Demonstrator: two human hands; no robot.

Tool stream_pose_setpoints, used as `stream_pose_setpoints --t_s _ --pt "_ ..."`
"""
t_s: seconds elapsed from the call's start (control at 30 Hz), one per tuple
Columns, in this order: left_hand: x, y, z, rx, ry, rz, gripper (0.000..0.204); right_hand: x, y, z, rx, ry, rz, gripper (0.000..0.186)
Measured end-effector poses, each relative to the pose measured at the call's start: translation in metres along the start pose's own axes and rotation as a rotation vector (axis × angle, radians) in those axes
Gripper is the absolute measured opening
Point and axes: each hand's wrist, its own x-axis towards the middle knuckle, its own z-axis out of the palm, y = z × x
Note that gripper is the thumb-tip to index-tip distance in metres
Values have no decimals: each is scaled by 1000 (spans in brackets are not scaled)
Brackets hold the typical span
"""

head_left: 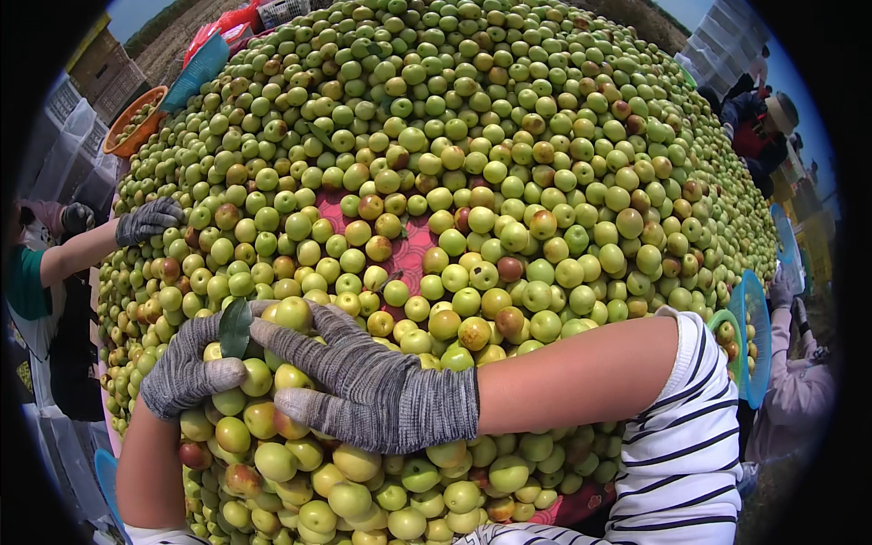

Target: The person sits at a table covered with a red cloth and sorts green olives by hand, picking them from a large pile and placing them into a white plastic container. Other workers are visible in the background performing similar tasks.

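Observation:
A broad heap of round yellow-green jujubes (509, 236), some with reddish-brown patches, fills most of the view. Grey knitted gloves with pale fingertips cover both my hands. At the left front of the heap, my left hand (186, 372) curves round several jujubes, its thumb pointing right. My right hand (359, 386) reaches across from the right, its fingers closed about the same cluster. One jujube (292, 313) rests against its upper fingers. A dark green leaf (235, 327) stands up between the two hands. Fruit partly hides the left fingertips.
Red patterned cloth (413, 250) shows through gaps in the heap. Another person's gloved hand (150, 221) touches the left edge. An orange basket (134, 121) and blue basket (195, 73) stand back left. More baskets (750, 336) and people line the right side.

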Motion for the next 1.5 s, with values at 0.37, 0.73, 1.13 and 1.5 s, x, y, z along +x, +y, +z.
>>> stream_pose_setpoints --t_s 0.37,0.73,1.13,1.5 --pt "-70 -16 8 476 476 414 40 11 32 -149 -941 -555 599 26" --pt "-152 -27 76 556 620 547 34 -24 22 -131 -1112 -393 418 48" --pt "-19 14 38 1190 402 79 41 -220 -101 -3 235 327 8 15" --pt "17 26 30 1186 287 -8 16 -222 -65 17 556 302 263 18"
